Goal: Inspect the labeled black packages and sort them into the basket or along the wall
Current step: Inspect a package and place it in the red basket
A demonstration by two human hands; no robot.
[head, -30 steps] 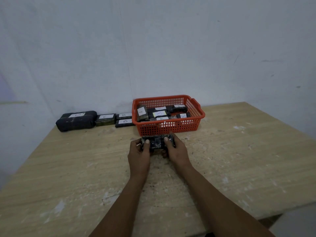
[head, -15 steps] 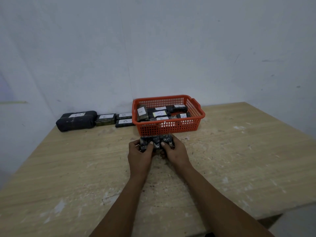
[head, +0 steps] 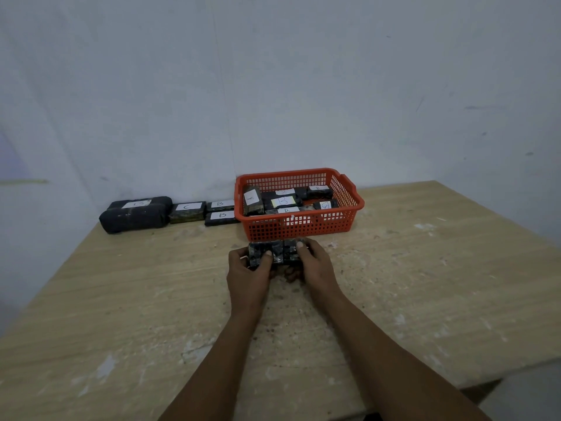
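Observation:
Both hands hold one black package (head: 277, 253) just in front of the orange basket (head: 349, 189). My left hand (head: 247, 273) grips its left end, thumb on top. My right hand (head: 314, 267) grips its right end the same way. No label shows on the face turned toward me. Several black packages with white labels lie in the basket, among them one marked A (head: 252, 199). Along the wall to the basket's left sit two flat packages marked B (head: 221, 214), one marked C (head: 186, 211) and a large black bundle (head: 135, 214).
The beige tabletop (head: 425, 268) has worn white patches. A pale wall (head: 273, 86) runs behind the basket and the row. The table's front right corner drops off near the lower right.
The package has been tilted in my hands, and my thumbs have shifted across its top. Basket and wall row are unchanged.

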